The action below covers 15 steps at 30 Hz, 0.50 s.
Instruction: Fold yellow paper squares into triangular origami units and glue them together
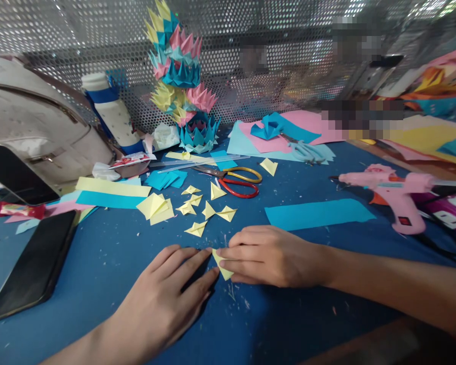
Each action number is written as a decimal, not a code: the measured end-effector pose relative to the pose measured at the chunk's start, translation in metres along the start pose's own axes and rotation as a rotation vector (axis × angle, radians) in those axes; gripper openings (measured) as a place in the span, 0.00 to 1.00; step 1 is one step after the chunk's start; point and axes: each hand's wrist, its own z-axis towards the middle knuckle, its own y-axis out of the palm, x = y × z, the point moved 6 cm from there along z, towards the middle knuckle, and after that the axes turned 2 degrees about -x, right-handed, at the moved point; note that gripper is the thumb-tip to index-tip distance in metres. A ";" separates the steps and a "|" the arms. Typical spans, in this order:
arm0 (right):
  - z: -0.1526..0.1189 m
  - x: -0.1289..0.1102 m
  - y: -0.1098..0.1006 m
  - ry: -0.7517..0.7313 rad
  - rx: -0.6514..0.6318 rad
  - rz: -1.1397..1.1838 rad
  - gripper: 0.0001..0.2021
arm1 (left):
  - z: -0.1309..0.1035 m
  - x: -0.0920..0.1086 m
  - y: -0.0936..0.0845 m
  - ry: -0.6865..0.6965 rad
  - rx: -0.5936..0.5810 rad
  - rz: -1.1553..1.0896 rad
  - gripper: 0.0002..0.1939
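A small folded piece of yellow paper [225,272] lies on the blue table between both hands. My left hand [169,289] presses its thumb and index fingertips on the paper's left edge, fingers bent. From the other side, my right hand [273,256] holds the paper down, fingers closed together over its right part. Just beyond are several folded yellow paper triangles [196,229] and a loose stack of yellow paper squares [161,213]. Scissors [241,181] with one red and one yellow handle lie farther back. A blue paper strip [319,214] is beyond my right hand.
Left are a black phone [34,266], another phone [19,175], a pale backpack [34,116] and a bottle [112,111]. A folded-paper tower [199,126] stands by the perforated metal panel [228,66]. Right is a pink glue gun [399,192] with its cord.
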 end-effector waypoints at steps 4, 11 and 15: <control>0.000 -0.001 0.000 -0.023 -0.013 -0.049 0.14 | 0.001 -0.003 -0.001 -0.061 -0.009 -0.011 0.15; 0.000 -0.001 0.000 -0.021 0.014 -0.054 0.12 | 0.001 -0.006 0.005 -0.114 -0.120 -0.006 0.20; 0.000 -0.003 -0.002 -0.049 0.037 -0.070 0.11 | 0.000 -0.007 0.009 -0.139 -0.175 -0.010 0.23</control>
